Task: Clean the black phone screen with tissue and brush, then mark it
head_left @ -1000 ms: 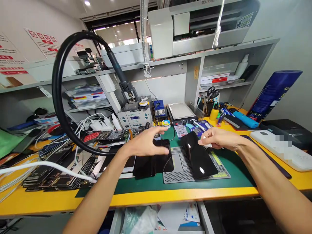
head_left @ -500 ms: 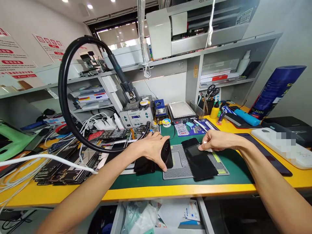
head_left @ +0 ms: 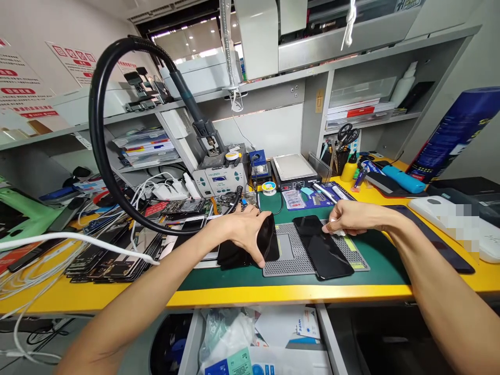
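Note:
My left hand (head_left: 248, 232) grips the edges of a dark phone (head_left: 269, 239), tilted up at the left end of a grey perforated mat (head_left: 289, 265). Beneath and left of it lie more dark phones or panels (head_left: 234, 255), partly hidden by the hand. A black phone screen (head_left: 322, 247) lies slanted across the mat. My right hand (head_left: 341, 219) is closed on a small white wipe (head_left: 340, 233), at the right edge of that black screen.
Stacked phone parts (head_left: 117, 255) and white cables cover the left side. Behind stand a grey hot-air station (head_left: 221, 177), a heating plate (head_left: 295, 169) and a yellow bottle (head_left: 349, 169). A dark tablet (head_left: 433, 239) lies right. An open drawer (head_left: 330, 338) sticks out below the bench edge.
The camera view has shifted a little. My right hand has moved slightly off the black screen to its right edge. My left hand still holds the tilted phone.

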The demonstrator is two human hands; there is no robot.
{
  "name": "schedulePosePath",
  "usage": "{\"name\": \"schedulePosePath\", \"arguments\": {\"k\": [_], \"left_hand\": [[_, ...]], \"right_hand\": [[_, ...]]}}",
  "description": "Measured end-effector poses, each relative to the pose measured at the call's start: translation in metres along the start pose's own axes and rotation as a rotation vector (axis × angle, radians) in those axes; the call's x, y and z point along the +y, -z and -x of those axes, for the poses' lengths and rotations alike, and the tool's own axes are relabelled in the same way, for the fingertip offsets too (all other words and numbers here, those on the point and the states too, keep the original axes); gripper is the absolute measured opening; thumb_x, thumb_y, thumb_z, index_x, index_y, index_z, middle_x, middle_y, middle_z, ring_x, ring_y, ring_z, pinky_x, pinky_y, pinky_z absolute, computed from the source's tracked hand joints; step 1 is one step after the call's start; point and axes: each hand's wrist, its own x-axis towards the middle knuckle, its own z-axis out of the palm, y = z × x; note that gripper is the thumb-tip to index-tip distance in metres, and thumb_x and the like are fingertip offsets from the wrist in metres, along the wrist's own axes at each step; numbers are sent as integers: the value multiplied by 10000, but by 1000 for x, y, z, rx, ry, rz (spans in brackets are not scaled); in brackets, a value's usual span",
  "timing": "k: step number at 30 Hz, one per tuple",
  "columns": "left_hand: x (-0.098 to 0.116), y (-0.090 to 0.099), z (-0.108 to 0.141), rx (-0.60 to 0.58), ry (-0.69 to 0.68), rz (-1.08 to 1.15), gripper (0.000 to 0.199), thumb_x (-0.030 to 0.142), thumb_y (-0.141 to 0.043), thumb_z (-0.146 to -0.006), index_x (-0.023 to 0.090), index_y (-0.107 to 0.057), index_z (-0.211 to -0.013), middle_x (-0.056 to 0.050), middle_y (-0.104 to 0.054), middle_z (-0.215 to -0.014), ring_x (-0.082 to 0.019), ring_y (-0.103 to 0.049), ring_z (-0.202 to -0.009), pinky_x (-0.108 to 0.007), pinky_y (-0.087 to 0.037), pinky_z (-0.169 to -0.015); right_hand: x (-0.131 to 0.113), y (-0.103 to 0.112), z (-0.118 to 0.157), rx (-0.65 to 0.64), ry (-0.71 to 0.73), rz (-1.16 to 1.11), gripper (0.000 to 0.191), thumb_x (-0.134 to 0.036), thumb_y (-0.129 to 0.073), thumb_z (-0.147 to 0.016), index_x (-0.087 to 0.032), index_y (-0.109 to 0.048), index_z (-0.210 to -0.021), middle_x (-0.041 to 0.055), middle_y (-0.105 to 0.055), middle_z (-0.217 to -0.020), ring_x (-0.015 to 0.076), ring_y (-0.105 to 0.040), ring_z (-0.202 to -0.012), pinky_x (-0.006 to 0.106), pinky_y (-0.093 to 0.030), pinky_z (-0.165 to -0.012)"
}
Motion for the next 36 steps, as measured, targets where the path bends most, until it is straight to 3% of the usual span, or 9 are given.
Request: {"name": "schedulePosePath", "arguments": {"k": [6, 12, 21, 27, 30, 33, 36], "left_hand": [[4, 1, 2, -10, -11, -36, 1360, 803, -715, -360, 191, -282, -1495, -207, -479, -1326, -438, -408, -1239, -546, -322, -1027], [4, -1, 2, -6, -23, -39, 1342, 801, -711, -376, 206, -265, -1494, -198, -456, -1343, -432, -394, -1256, -548, -313, -1039], [4, -5, 2, -16, 4, -48, 1369, 739, -761, -349, 191, -258, -1498, -199, -452, -1359, -440, -404, -1269, -598, -230, -1090], [9, -4, 8, -5, -5, -54, 1350, 744, -744, -379, 200, -247, -1509, -193, -432, -1371, -427, -392, -1290, -554, -281, -1086], [12, -3, 11, -14, -14, -31, 1328, 775, -715, -402, 212, -244, -1508, -186, -446, -1363, -424, -382, -1304, -560, -274, -1090], [14, -3, 14, -21, 0, -19, 1315, 769, -726, -390, 228, -270, -1498, -179, -463, -1361, -433, -389, -1300, -583, -263, -1088], [13, -5, 16, 11, -8, -18, 1292, 727, -755, -387, 230, -301, -1490, -171, -488, -1352, -431, -418, -1286, -599, -212, -1111]], "right_hand": [[-2, 1, -1, 44, 9, -39, 511, -520, -693, -735, -208, -396, -461, -31, -362, -400, 85, -264, -382, 287, -174, -435], [-8, 2, 1, 108, 19, -62, 533, -544, -697, -725, -210, -388, -449, -34, -361, -384, 82, -268, -375, 282, -197, -425], [-2, 9, 0, 282, 17, -146, 549, -701, -634, -733, -190, -533, -560, 32, -565, -497, 120, -462, -395, 263, -330, -404], [-7, 6, 7, 183, 108, -229, 532, -687, -614, -773, -176, -597, -624, 43, -627, -526, 131, -536, -440, 237, -375, -416], [-10, 0, 7, 121, 126, -289, 566, -714, -542, -814, -166, -688, -808, 78, -706, -636, 155, -602, -456, 238, -376, -377], [-6, 0, 1, 196, 117, -324, 584, -715, -518, -833, -173, -685, -973, 84, -730, -686, 140, -581, -405, 234, -310, -312], [-2, 2, -3, 320, 128, -330, 501, -665, -550, -849, -179, -670, -876, 64, -714, -667, 111, -533, -387, 224, -271, -299]]}}
